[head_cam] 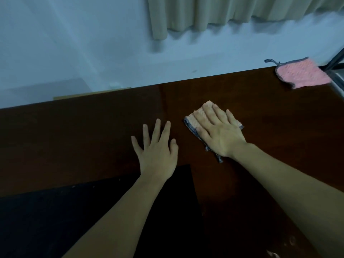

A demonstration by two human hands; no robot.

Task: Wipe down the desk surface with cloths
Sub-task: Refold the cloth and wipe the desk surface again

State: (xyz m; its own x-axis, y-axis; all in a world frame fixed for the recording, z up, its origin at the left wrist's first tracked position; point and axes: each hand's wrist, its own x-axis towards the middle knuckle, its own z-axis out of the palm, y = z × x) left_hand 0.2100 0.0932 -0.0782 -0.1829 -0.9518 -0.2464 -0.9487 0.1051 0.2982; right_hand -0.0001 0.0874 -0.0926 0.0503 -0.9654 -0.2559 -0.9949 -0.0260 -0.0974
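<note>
Where the frame's bottom edge cuts off both bare forearms, a flat black sheet (93, 211) lies on the dark brown wooden surface (74, 136), partly hidden under the left arm. The left hand (157, 151) rests palm down on the wood just beyond that sheet, fingers straight and spread, holding nothing. Just beside it, the right hand (217, 131) presses flat on a folded pale pink cloth (197, 116) with blue edging, fingers straight; the palm hides most of the cloth, and a blue loop pokes out near the wrist. Farther back, well apart at the surface's far right corner, a second pink cloth (301, 75) lies blurred, its right side meeting a dark, unclear object (337, 71) cut off by the frame. Beyond, a pale wall (74, 43) and beige curtain (204, 12).
</note>
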